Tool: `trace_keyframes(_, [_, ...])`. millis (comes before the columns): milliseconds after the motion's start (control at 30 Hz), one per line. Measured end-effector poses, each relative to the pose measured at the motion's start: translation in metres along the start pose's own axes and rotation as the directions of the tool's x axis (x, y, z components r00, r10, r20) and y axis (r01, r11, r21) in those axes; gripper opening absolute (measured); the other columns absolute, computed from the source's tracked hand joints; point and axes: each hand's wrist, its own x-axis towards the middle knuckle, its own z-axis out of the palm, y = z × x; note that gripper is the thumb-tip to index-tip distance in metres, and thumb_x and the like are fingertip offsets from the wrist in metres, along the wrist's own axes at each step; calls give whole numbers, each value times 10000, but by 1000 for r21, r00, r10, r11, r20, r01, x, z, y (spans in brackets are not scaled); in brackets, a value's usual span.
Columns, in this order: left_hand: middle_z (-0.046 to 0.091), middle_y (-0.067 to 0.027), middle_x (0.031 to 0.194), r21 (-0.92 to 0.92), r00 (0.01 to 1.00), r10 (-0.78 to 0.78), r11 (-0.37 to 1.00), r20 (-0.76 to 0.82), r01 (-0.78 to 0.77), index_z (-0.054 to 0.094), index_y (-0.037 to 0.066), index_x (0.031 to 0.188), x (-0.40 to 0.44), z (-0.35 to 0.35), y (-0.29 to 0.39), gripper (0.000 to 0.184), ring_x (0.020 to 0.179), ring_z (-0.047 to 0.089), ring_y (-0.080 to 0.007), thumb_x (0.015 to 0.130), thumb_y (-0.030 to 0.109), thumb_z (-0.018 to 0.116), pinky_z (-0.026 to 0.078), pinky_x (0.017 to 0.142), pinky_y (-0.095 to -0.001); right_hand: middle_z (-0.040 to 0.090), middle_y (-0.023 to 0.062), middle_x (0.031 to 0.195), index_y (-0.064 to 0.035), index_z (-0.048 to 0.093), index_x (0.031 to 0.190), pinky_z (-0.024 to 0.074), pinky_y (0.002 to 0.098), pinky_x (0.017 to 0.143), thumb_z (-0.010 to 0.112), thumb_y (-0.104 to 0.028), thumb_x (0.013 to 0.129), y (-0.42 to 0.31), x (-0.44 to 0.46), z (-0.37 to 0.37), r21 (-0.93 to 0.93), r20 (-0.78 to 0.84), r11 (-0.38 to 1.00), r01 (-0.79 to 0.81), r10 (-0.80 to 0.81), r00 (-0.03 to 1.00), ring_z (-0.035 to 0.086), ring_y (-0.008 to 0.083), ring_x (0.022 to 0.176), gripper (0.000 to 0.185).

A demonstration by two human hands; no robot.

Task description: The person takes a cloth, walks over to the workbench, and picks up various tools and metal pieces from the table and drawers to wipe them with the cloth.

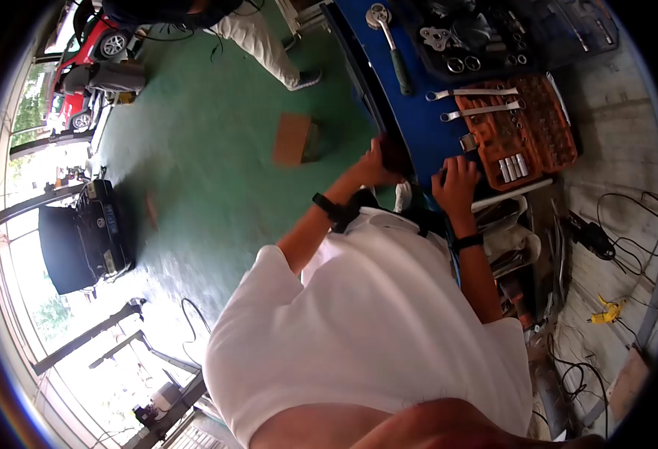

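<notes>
My left hand point(374, 166) is closed at the edge of the blue workbench point(427, 142), against a dark reddish thing point(396, 156) too dim to name. My right hand point(457, 182) is at the bench's near edge, fingers bent, with a small dark thing point(442, 176) between thumb and fingers. Just beyond it lies an orange socket case point(486, 142), open, with several silver sockets point(513, 168) in it. Two wrenches, one a ring spanner point(482, 111), lie across the case. Farther up the bench is a ratchet point(392, 52) with a dark green handle.
A dark tool case point(478, 37) with metal parts stands at the bench's far end. On the green floor point(216, 135) sits a cardboard box point(293, 140). Another person's leg point(261, 49) shows at the top. Cables point(579, 367) hang at the right; a dark car point(89, 236) stands left.
</notes>
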Motion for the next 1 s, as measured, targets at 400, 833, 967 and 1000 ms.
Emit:
trace_keyframes(400, [678,-247,1046,198,991,-134,972,21,128,556,78,1190,51,-106,32,553,985,653,-444,745,351,740,532,851,-505,468,82,840,-100,510,811,314,445,726,547,-173,856,-2,-2,17,2,-34,991,-133,132,991,440,295,834,94])
trace_keyframes(833, [542,-205,1266,508,986,-11,856,-166,95,621,150,1247,177,-151,-35,522,1089,578,-402,758,324,684,500,937,-467,427,113,823,-80,470,805,309,444,722,526,-138,830,-5,1,19,-66,-37,983,-171,169,985,431,324,815,85])
trace_keyframes(967, [501,-225,1364,468,995,-46,880,-93,84,601,193,1322,168,-149,-47,615,1196,560,-419,738,357,699,496,991,-479,448,120,842,-66,484,822,316,451,721,552,-113,836,-6,2,16,-76,-22,989,-124,123,992,439,332,819,84])
trace_keyframes(1000, [504,-223,1358,451,993,-99,885,-65,117,597,191,1324,161,-150,-35,616,1190,565,-416,743,369,701,498,987,-478,448,120,842,-66,484,822,316,451,721,552,-113,836,-5,2,17,-67,-25,992,-110,108,994,439,332,819,84])
